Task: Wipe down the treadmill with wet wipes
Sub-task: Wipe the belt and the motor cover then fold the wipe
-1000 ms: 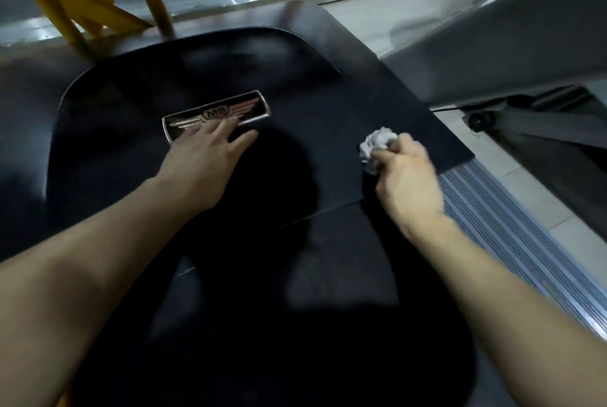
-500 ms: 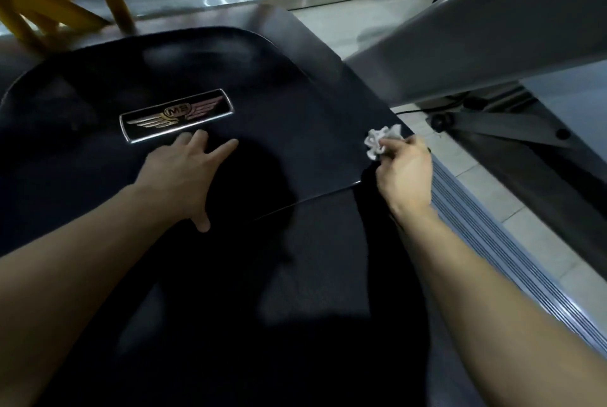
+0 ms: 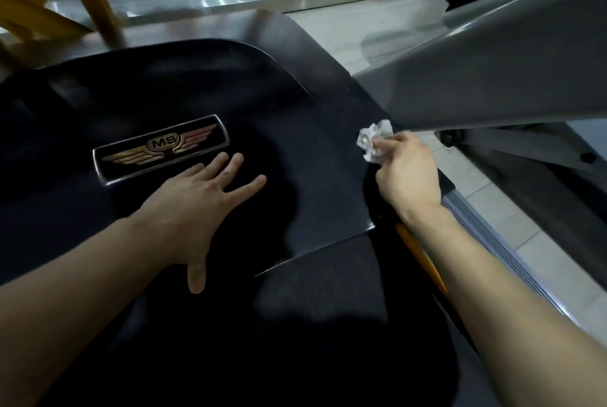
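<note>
Head view. A crumpled white wet wipe (image 3: 374, 140) lies at the right edge of the treadmill's black textured motor cover (image 3: 312, 170), just below the grey slanted upright (image 3: 492, 62). The right hand (image 3: 407, 176) pinches the wipe between fingertips and thumb. The left hand (image 3: 197, 206), fingers spread flat, presses the cover just beside its winged gold-and-chrome badge (image 3: 161, 149). Progress is judged partial: no sheen separates wiped from unwiped areas, and the dark ribbed belt (image 3: 322, 291), the grey grooved side rail (image 3: 486, 232) and the upright probably remain. No wipe packet or bin is in view.
</note>
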Demonstrator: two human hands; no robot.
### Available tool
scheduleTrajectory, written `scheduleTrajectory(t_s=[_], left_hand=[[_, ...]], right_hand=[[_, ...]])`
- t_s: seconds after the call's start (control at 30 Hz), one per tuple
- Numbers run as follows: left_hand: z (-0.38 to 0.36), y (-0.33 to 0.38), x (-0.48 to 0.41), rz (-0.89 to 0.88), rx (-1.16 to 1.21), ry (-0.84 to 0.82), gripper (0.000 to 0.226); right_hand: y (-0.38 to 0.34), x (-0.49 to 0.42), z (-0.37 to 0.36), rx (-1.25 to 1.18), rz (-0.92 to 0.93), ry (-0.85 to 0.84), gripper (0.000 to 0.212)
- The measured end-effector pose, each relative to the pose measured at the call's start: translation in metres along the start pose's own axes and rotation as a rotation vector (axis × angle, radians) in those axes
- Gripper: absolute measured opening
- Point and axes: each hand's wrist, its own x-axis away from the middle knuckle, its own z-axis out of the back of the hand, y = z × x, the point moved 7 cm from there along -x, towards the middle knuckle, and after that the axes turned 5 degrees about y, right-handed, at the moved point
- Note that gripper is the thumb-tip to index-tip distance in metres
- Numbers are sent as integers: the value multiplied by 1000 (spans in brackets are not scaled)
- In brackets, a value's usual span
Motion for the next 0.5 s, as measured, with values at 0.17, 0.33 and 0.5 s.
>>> scheduleTrajectory(t_s=[0.17, 0.33, 0.5], left_hand=[[0, 2, -4, -10, 22, 7, 191], [0, 2, -5, -2, 31, -6, 190], [1, 3, -6, -18, 38, -13, 189]], right_hand=[[-49, -104, -47, 94, 96, -99, 31], [-33, -158, -101, 148, 74, -219, 37], [9, -54, -24, 172, -15, -39, 36]])
